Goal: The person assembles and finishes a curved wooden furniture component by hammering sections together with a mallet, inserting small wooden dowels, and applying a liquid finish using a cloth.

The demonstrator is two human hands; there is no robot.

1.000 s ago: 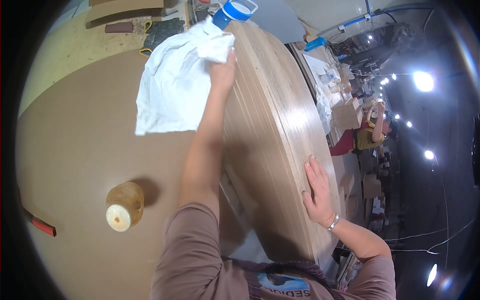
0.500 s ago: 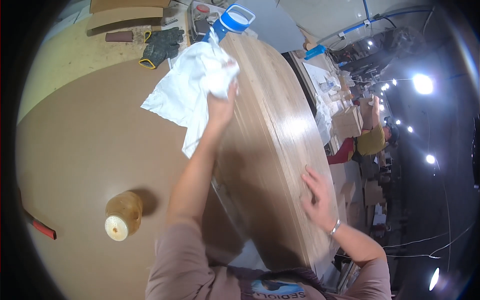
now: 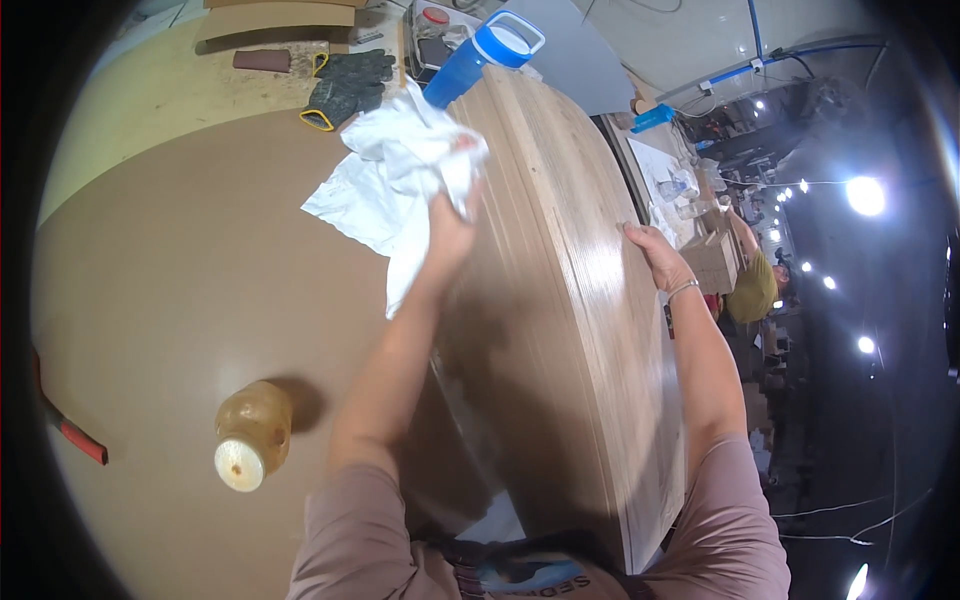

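My left hand (image 3: 455, 230) is closed round a crumpled white cloth (image 3: 385, 185) and holds it against the near side of a wood-grain panel (image 3: 560, 290). Part of the cloth hangs down over the brown tabletop. At the panel's right edge my right hand (image 3: 660, 255) grips it, thumb on the upper face and fingers wrapped over the rim, mostly hidden. The panel stands on its long side, tilted, its faces shining under the lamps.
A yellowish jar (image 3: 255, 425) with a white lid stands on the brown tabletop (image 3: 160, 270); a red-handled tool (image 3: 82, 440) lies far left. Beyond are dark gloves (image 3: 345, 90), a blue bottle (image 3: 480, 60) and a cardboard box (image 3: 280, 22). A co-worker (image 3: 752, 290) is at the right.
My right hand has moved up and away along the panel, from lying over its face to gripping its edge. The left hand with the cloth has shifted slightly toward me.
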